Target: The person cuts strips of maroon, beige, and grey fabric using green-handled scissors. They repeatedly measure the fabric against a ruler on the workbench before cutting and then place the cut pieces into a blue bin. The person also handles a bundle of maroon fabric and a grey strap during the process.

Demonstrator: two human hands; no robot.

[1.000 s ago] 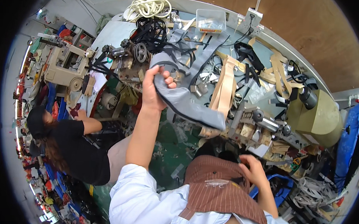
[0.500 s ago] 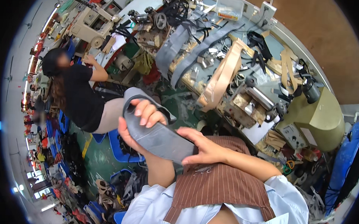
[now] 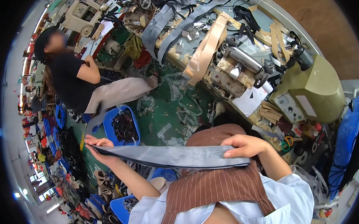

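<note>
A long grey strip [image 3: 178, 154], with dark layers showing along its lower edge, stretches nearly level across the front of my brown striped apron. At its right end my right hand [image 3: 245, 148] grips it, thumb and fingers pressed on the top face. The left end lies in my left hand [image 3: 103, 149], between the palm and fingers that point outward to the left. Above that hand, a grey loose end [image 3: 97, 119] is smeared by motion. The undersides of both grips are hidden.
The workbench [image 3: 178, 46] carries grey strips, tan strips [image 3: 207, 48] and a roller machine [image 3: 242, 63]. An olive machine [image 3: 310, 91] stands at right. To the left sits a person [image 3: 74, 76] in black by a sewing machine [image 3: 82, 15]. A blue basket [image 3: 121, 124] stands on the scrap-strewn green floor.
The grey strip was looped round my left hand; now it is drawn out lengthwise. My left hand has moved left and down, my right hand right. The view has shifted.
</note>
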